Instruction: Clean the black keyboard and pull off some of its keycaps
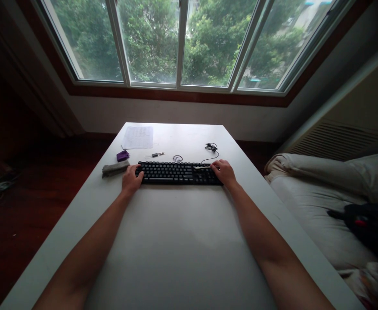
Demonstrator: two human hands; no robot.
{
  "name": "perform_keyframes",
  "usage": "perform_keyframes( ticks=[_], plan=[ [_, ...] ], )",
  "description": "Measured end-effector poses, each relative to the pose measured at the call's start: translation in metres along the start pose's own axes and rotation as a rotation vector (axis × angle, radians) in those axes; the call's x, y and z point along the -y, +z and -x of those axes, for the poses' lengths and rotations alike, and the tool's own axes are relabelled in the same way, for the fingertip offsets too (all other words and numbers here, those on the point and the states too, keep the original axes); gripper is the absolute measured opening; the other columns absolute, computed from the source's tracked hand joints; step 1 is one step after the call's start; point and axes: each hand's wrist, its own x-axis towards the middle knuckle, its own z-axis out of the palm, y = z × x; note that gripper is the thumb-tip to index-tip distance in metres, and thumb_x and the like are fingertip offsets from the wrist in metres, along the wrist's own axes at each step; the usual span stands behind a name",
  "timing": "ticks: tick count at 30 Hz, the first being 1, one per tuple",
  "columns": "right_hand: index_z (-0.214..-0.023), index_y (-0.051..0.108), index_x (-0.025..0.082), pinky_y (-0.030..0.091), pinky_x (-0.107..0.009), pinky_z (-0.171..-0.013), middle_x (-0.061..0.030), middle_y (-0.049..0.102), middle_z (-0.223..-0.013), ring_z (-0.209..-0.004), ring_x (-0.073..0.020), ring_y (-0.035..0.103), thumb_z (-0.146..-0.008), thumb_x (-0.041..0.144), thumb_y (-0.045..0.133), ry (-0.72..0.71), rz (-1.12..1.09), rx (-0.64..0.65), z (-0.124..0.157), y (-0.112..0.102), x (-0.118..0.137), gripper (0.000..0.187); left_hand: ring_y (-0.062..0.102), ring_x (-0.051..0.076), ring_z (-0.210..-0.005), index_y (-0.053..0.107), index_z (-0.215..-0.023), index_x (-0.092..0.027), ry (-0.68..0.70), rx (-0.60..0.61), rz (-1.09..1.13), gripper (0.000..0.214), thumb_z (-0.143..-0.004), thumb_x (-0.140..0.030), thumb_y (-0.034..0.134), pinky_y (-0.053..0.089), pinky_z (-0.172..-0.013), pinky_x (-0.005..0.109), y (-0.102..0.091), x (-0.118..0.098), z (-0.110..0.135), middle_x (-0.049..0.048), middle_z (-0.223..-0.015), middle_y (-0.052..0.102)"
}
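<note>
A black keyboard (176,173) lies across the far half of a white table (182,241). My left hand (131,178) rests at the keyboard's left end with its fingers curled over the edge, gripping it. At the right end, my right hand (224,171) is closed on a thin pale tool (202,167) that lies across the keys and points left. Both forearms stretch out over the bare near part of the table.
Behind the keyboard lie a grey cloth (115,168), a purple item (122,155), a paper sheet (137,137), a small metal tool (158,154), a small ring (177,158) and a coiled black cable (211,147). A bed with a black bag (370,224) is at the right.
</note>
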Motion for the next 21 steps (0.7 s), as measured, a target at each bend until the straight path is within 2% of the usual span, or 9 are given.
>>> perform_keyframes(
  ticks=[8,15,21],
  plan=[
    [-0.091,0.069,0.023,0.043,-0.037,-0.084,-0.0087,0.065,-0.091,-0.095,-0.0261,0.055,-0.097,0.042,0.054,-0.030,-0.015,-0.067,-0.001,0.010,0.003,0.025,0.060,0.027,-0.121,0.063,-0.125,-0.023,0.007,0.004,-0.017,0.037,-0.090,-0.034,0.057,0.047,-0.107,0.042,-0.001,-0.001,0.000,0.0094,-0.130,0.061],
    [-0.077,0.061,0.022,0.042,-0.036,-0.081,-0.0066,0.063,-0.082,-0.084,-0.0238,0.054,-0.094,0.037,0.055,0.068,-0.058,-0.155,0.003,0.003,-0.026,0.024,0.060,0.028,-0.120,0.063,-0.125,-0.023,0.006,-0.001,-0.012,0.037,-0.089,-0.035,0.058,0.047,-0.107,0.042,0.000,0.001,0.000,0.0092,-0.129,0.061],
    [-0.084,0.064,0.022,0.042,-0.036,-0.081,-0.0076,0.065,-0.088,-0.087,-0.0241,0.055,-0.096,0.038,0.055,-0.021,-0.044,-0.137,0.001,0.007,-0.001,0.022,0.060,0.028,-0.119,0.063,-0.124,-0.023,0.002,-0.001,-0.016,0.037,-0.089,-0.035,0.058,0.047,-0.107,0.042,0.000,0.001,0.000,0.0095,-0.128,0.061]
  ],
)
